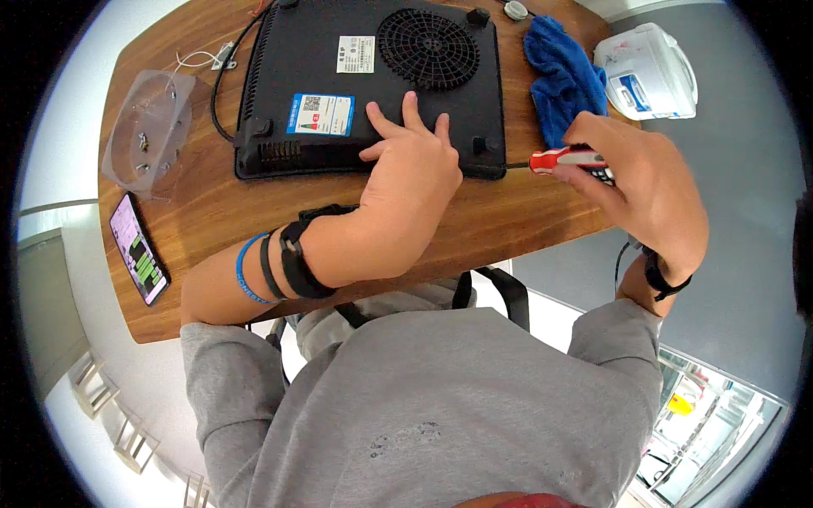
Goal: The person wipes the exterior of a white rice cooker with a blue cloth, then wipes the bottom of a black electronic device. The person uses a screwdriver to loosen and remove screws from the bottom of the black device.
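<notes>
A black induction cooker (322,93) lies upside down on the wooden table, its round fan grille (428,49) and two stickers facing up. My left hand (411,169) rests on its underside near the front edge, fingers spread. In my right hand (648,178) is a screwdriver (548,162) with a red and white handle, held level. Its thin shaft points left and reaches the cooker's right side near the front corner. I cannot tell whether the tip sits in a screw there.
Left of the cooker, a clear plastic box (152,127) holds several small screws, with a phone (140,250) in front of it. A small part with a white wire (222,57) lies behind. To the right are a blue cloth (563,68) and a white lidded tub (648,72).
</notes>
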The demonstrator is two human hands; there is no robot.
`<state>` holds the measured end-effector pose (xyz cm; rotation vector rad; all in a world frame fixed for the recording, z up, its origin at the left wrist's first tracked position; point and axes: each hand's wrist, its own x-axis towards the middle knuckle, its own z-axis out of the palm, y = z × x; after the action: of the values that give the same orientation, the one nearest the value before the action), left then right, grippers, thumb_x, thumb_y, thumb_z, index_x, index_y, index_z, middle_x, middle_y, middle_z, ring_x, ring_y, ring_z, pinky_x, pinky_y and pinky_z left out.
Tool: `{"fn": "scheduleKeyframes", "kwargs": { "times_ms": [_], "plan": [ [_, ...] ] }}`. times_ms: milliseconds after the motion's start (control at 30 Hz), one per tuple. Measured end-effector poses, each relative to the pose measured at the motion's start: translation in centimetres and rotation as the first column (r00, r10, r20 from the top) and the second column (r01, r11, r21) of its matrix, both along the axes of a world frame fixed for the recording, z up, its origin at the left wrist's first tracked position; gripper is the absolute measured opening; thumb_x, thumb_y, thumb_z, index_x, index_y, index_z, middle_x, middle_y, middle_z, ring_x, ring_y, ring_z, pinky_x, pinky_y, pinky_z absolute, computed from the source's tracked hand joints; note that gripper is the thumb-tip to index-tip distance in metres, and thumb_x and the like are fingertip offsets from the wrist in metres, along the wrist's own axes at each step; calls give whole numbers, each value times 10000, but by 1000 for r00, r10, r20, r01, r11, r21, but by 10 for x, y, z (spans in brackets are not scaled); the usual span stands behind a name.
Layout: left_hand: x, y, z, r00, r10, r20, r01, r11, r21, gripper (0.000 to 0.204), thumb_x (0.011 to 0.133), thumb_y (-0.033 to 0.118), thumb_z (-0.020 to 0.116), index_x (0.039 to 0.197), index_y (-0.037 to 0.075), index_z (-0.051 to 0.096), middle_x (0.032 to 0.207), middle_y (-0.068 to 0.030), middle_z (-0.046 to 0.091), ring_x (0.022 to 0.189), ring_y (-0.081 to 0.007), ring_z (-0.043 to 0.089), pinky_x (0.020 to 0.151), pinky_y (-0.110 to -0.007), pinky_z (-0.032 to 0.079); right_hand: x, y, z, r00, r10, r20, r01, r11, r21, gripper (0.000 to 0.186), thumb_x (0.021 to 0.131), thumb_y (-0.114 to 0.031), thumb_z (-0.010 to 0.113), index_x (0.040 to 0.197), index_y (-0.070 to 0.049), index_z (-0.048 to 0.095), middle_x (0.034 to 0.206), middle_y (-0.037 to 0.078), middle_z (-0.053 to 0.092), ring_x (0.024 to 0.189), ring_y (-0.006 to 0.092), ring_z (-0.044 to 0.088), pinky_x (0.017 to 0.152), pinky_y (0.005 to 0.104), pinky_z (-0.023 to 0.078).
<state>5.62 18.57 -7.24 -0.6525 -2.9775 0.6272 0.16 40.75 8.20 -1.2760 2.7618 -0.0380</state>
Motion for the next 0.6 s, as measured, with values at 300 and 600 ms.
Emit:
{"fn": "scheduleKeyframes", "kwargs": {
  "times_ms": [300, 600],
  "plan": [
    [7, 11, -3, 994, 90, -65, -98, 986, -136, 664, 1028, 84, 578, 1685, 129, 494, 1632, -319, 521, 1264, -604, 684, 734, -461, 712, 8, 5, 3, 997, 19, 77, -18, 1000, -18, 247, 960, -179, 818, 1116, -78, 655, 1044, 144, 658, 909, 403, 676, 776, 493, 526],
    [3, 11, -7, 999, 27, -32, -32, 986, -163, 679, 1027, 63, 575, 1696, 131, 476, 1635, -319, 519, 1273, -609, 676, 732, -449, 712, 14, 6, 11, 989, 57, -140, -31, 983, 179, 221, 991, -186, 795, 1124, -62, 670, 1050, 126, 654, 936, 393, 676, 811, 467, 549]
  ]
}}
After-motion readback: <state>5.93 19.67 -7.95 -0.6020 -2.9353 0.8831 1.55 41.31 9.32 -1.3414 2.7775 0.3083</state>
